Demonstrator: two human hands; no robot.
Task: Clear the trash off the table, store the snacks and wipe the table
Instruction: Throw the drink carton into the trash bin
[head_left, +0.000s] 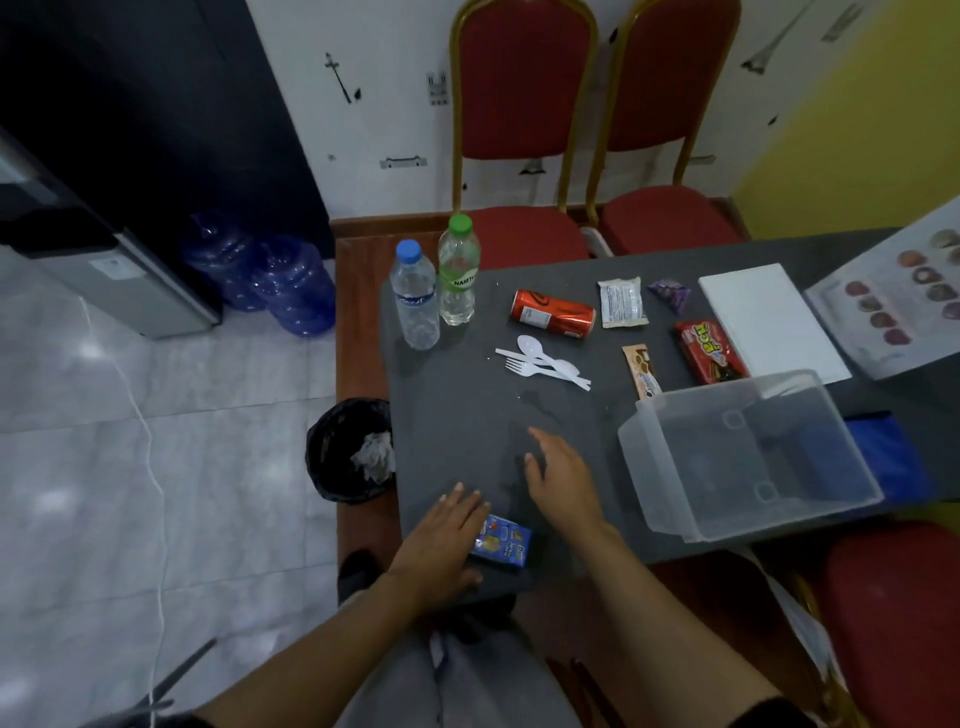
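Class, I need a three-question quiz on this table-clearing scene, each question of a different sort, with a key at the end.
1. True or false: the red soda can stands upright on the table.
2. Multiple choice: what does the left hand rest on? A) the blue juice carton B) the plastic spoon C) the clear plastic bin
3. Fill in: the bottle with the green cap stands beside a bottle with a ____ cap.

Key:
1. False; it lies on its side.
2. A; the right hand hovers open nearby, holding nothing.
3. Blue.
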